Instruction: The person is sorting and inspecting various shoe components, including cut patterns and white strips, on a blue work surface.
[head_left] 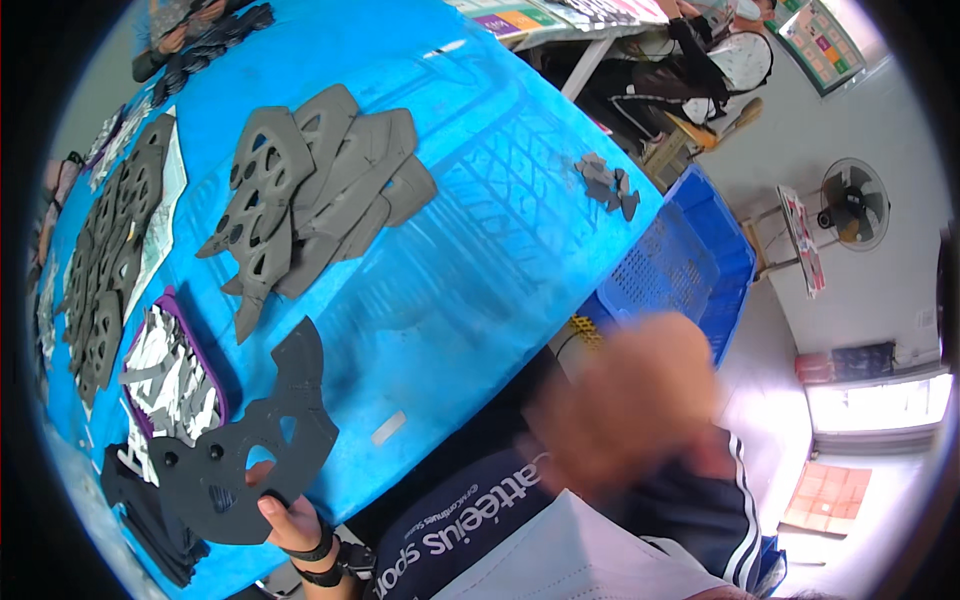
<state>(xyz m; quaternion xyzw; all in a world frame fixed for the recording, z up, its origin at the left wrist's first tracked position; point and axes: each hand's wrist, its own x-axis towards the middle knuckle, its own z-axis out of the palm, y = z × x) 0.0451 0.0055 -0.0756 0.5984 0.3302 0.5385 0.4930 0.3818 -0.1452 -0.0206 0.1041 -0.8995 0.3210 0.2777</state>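
Observation:
Pinched at its lower edge by my left hand (290,525), a dark grey flat cut-out piece (308,440) with several holes is held up over the table's near left edge. Thumb and fingers close round the rim of one hole. My right hand (632,400) is raised in front of my body, apart from the piece, and smeared by motion; its fingers cannot be made out. Behind the held piece stands a purple-rimmed tray (202,350) of white and grey strips. Farther off, similar grey cut-out pieces (355,185) lie in an overlapping stack.
More cut-out pieces (118,240) lie along the left on the blue table (440,290). Small grey scraps (603,183) sit near its right corner, beside a blue crate (735,250). A white strip (388,428) lies near me. Another person's hands (185,32) show far left; a fan (853,205) stands right.

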